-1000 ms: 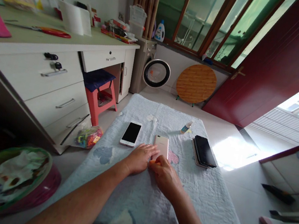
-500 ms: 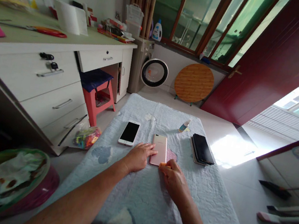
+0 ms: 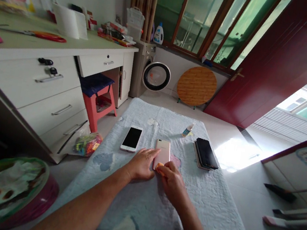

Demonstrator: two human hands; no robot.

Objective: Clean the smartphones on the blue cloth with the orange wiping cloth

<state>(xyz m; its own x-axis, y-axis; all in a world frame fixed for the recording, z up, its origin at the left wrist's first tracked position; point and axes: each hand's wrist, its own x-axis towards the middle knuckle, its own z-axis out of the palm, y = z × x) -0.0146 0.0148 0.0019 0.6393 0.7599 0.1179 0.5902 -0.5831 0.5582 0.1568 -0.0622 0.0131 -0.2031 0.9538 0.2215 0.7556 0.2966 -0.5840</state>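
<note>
Around the cloth-covered counter [image 3: 214, 211] I have one bin [image 3: 50, 192] and one red stool [image 3: 96, 111] off to the left. On top I count one white phone [image 3: 131, 139], one small bottle [image 3: 188, 130], one stack [image 3: 207, 154] of at least two phones, its lower layers mostly hidden, and one pink phone [image 3: 162, 150]. The pink phone lies back up between the white one and the stack, its near end partly blocked by my hands. My right hand [image 3: 171, 177] is pinched on one orange wad [image 3: 159, 167] there; my left hand [image 3: 143, 164] is spread, fingers resting on the pink phone's left side.
</note>
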